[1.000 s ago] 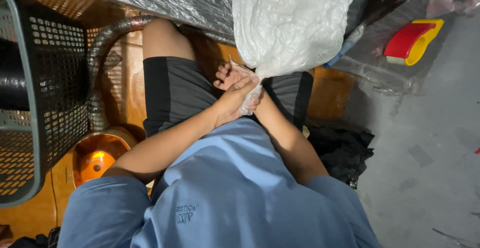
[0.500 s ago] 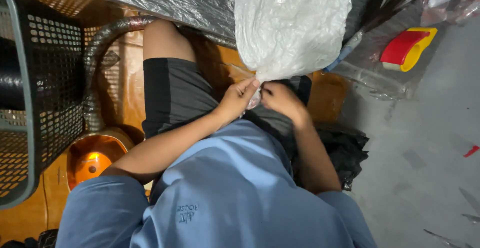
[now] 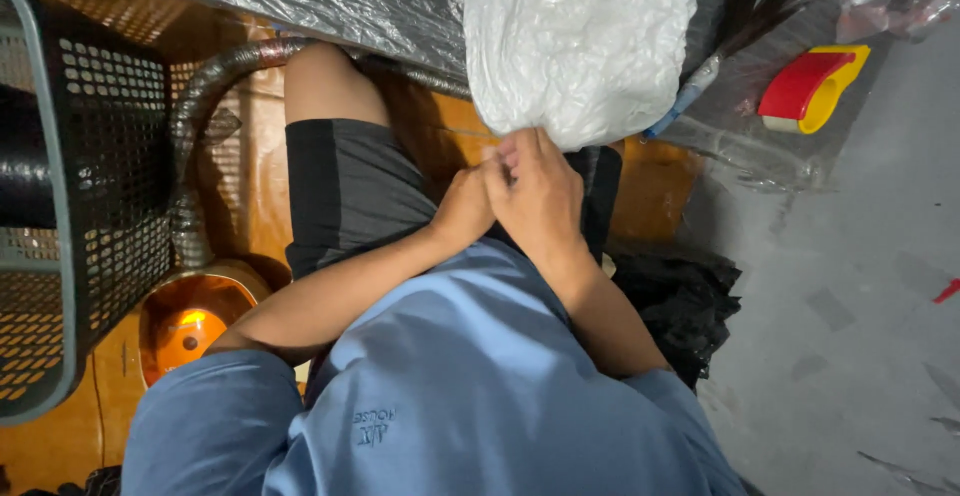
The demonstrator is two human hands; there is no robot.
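Observation:
A large crumpled white plastic bag (image 3: 580, 36) rests in front of me, above my lap. Both hands meet at its lower edge. My left hand (image 3: 465, 206) is closed and pinches the bag's bottom edge. My right hand (image 3: 540, 191) lies just beside it, fingers curled on the same edge. My arms cross over my blue shirt, and my left thigh in dark shorts (image 3: 345, 181) shows below the bag.
A black perforated basket (image 3: 95, 186) stands at the left beside a grey corrugated hose (image 3: 195, 136). An orange glowing object (image 3: 185, 331) sits low left. A red and yellow tool (image 3: 810, 86) lies at upper right on grey floor. Black plastic (image 3: 680, 301) lies at my right.
The hands came together from apart and moved up to the bag's lower edge. The right hand now covers that edge next to the left.

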